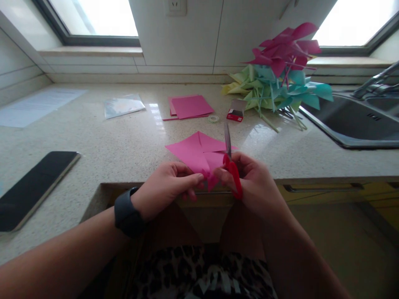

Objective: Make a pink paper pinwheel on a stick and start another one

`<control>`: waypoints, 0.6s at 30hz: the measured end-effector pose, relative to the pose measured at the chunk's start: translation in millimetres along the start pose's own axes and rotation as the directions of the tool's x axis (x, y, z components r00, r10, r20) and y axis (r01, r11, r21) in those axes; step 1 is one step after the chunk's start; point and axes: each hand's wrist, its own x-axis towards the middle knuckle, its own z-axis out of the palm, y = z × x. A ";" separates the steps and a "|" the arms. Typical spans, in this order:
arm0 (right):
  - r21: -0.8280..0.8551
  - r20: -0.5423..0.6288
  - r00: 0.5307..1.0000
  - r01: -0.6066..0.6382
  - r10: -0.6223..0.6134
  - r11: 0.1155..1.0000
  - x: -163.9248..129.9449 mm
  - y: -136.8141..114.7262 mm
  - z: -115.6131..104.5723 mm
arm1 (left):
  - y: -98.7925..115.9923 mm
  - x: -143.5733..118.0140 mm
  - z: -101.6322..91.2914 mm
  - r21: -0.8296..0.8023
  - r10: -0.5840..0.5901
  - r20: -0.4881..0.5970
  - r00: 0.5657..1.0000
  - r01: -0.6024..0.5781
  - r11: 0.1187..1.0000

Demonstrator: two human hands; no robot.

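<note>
Two hands (215, 182) — paper (199, 153) (pink), scissors (231, 166)

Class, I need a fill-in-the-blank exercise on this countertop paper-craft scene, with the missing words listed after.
1. The right hand holds scissors with handles coloured ____.
2. The left hand grips a folded sheet of ____ paper.
3. On the left wrist sits a dark ____.
4. The pile of paper pinwheels lies beside the ____.

Missing words: red; pink; watch; sink
</note>
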 end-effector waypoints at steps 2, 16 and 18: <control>-0.024 0.005 0.999 -0.044 0.044 0.999 -8.6 -2.1 -8.0 | -0.8 0.6 -0.5 -0.035 -0.007 -0.007 1.000 0.007 0.999; -0.097 0.339 0.819 -0.460 0.464 0.883 -55.8 27.9 -31.7 | -1.9 1.3 0.5 -0.127 0.002 -0.030 1.000 -0.006 0.992; -0.113 0.331 0.822 -0.452 0.463 0.885 -52.8 26.6 -29.8 | -1.6 1.8 0.7 -0.137 -0.001 -0.034 0.999 -0.003 0.991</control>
